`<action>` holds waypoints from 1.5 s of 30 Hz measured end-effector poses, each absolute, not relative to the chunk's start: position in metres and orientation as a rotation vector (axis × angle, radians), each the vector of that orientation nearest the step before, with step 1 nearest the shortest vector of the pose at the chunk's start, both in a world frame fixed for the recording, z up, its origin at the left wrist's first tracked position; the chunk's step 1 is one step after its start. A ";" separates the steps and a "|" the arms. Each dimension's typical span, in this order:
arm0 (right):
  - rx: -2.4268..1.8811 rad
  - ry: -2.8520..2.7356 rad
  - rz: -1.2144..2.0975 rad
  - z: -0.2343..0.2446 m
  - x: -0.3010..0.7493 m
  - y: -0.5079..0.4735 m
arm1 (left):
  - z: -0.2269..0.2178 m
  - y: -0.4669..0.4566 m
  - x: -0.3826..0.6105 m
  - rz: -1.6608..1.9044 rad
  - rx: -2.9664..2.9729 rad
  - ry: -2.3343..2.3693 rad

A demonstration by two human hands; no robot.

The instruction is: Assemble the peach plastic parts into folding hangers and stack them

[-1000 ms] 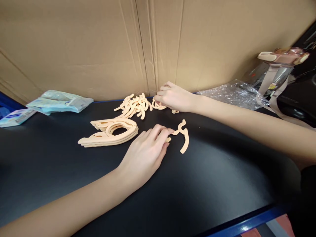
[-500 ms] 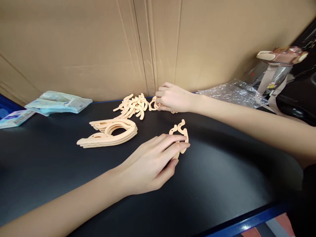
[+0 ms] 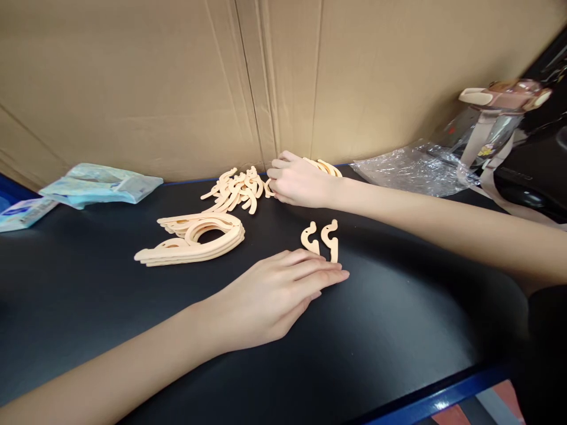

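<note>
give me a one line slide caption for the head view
Left hand lies flat at two peach hook pieces on a black table; right hand holds curved pieces beside a loose pile.

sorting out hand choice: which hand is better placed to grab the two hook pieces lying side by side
Left. The left hand lies flat, fingers right at the two hook pieces; the right hand is farther off at the pile, holding curved pieces.

Nothing legible — the print on the blue packets [image 3: 100, 184] blurs out.

Cardboard wall [image 3: 133, 88] (creased), black table [image 3: 398, 330]
</note>
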State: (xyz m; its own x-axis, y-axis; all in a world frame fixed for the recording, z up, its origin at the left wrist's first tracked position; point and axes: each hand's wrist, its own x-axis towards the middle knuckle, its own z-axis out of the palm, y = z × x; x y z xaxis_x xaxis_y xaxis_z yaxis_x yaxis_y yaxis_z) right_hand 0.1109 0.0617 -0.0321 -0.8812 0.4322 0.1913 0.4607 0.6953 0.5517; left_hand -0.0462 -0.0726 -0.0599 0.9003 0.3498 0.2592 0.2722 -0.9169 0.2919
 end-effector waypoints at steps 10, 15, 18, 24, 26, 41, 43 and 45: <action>-0.630 -2.748 -0.893 -0.015 0.142 0.005 | -0.065 -0.084 -0.046 0.606 2.941 0.594; -0.563 -2.678 -0.770 -0.031 0.171 -0.045 | -0.071 -0.101 -0.037 0.706 2.986 0.807; -0.559 -2.642 -0.650 -0.047 0.180 -0.059 | -0.071 -0.105 -0.033 0.724 3.021 0.814; -0.549 -2.596 -0.520 -0.060 0.182 -0.061 | -0.062 -0.105 -0.036 0.770 2.960 0.606; -0.545 -2.590 -0.510 -0.060 0.181 -0.063 | -0.060 -0.103 -0.039 0.784 2.937 0.527; -0.487 -2.566 -0.420 -0.057 0.180 -0.065 | -0.063 -0.080 -0.044 0.740 2.884 0.910; -0.576 -2.516 -0.362 -0.054 0.186 -0.056 | -0.064 -0.080 -0.044 0.729 2.867 0.906; -0.742 -2.431 -0.332 -0.052 0.196 -0.043 | -0.066 -0.079 -0.045 0.703 2.848 0.898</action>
State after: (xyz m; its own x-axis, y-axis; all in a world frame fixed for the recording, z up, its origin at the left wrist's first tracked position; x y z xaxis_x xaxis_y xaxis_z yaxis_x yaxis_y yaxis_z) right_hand 0.1964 -0.0432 -0.0525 -0.6833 0.4338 0.5873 0.5754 0.8151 0.0673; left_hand -0.0453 -0.0791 -0.0657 0.7241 0.5597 0.4030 0.5258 -0.8261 0.2027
